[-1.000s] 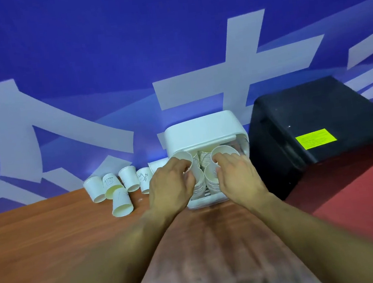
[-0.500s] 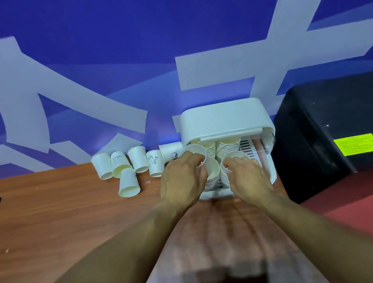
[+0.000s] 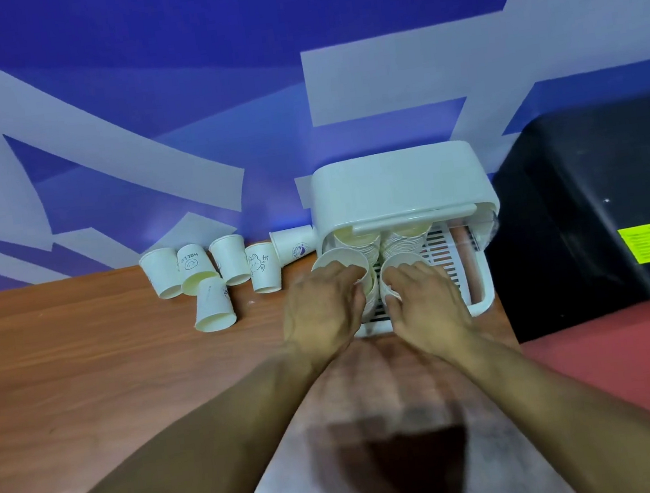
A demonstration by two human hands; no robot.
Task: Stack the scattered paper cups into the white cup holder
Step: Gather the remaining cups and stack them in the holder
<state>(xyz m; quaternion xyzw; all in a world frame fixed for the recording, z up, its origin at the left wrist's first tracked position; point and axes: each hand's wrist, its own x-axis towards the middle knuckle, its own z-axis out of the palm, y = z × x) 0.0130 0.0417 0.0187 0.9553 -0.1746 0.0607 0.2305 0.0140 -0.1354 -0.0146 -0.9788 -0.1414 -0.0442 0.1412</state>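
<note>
Left hand (image 3: 323,312), right hand (image 3: 424,303) unmoved at white cup holder (image 3: 397,184).
Fingers (image 3: 343,276) grip held cups (image 3: 337,259) by rims; six loose cups (image 3: 230,258) remain.

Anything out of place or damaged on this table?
Nothing spilled or damaged. Five loose cups sit jumbled by the wall, printing upside down; a sixth cup lies on its side beside the white cup holder. The left hand grips the left front stack, the right hand the right front stack.

Left hand (image 3: 324,307) grips one cup stack (image 3: 336,256) in the white cup holder (image 3: 398,192); right hand (image 3: 426,301) grips the neighbouring stack (image 3: 402,260).
</note>
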